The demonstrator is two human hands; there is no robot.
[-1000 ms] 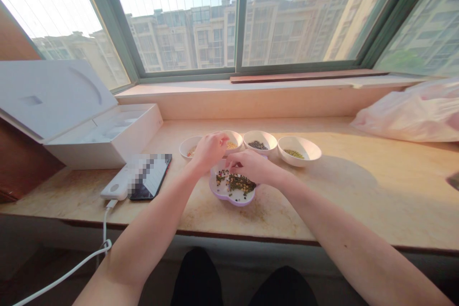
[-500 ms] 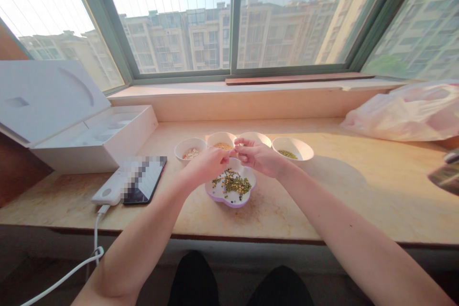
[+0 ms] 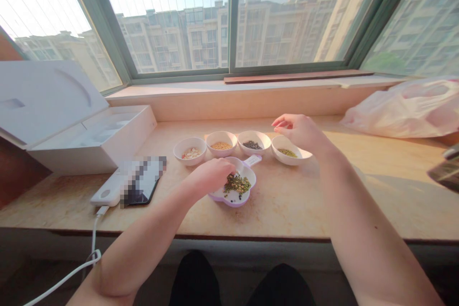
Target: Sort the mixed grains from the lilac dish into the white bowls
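My left hand (image 3: pixel 217 174) reaches into a white and lilac bowl (image 3: pixel 217 197) with a short handle. Its fingers are drawn together at the mixed beans (image 3: pixel 237 184); the fingertips are partly hidden, and I cannot make out what is between them. Above the bowl of small green beans (image 3: pixel 303 155) hovers my right hand (image 3: pixel 296 129), fingers bent, thumb close to the index finger in a pinch. Anything in that pinch is too small to see. Behind the lilac bowl stand more white bowls, holding pale flat pieces (image 3: pixel 191 153), yellow grains (image 3: pixel 221 145) and black beans (image 3: pixel 252 145).
At left an open white box (image 3: pixel 96 148) stands behind a phone (image 3: pixel 145 186) and a white power bank (image 3: pixel 107 193) with a cable. A plastic bag (image 3: pixel 409 110) lies at the right by the window. The counter's front edge (image 3: pixel 268 238) runs before my knees.
My hands were together above the lilac bowl. The right has moved off to the right, over the green-bean bowl, uncovering the black beans and the handle. The left has lowered into the lilac bowl.
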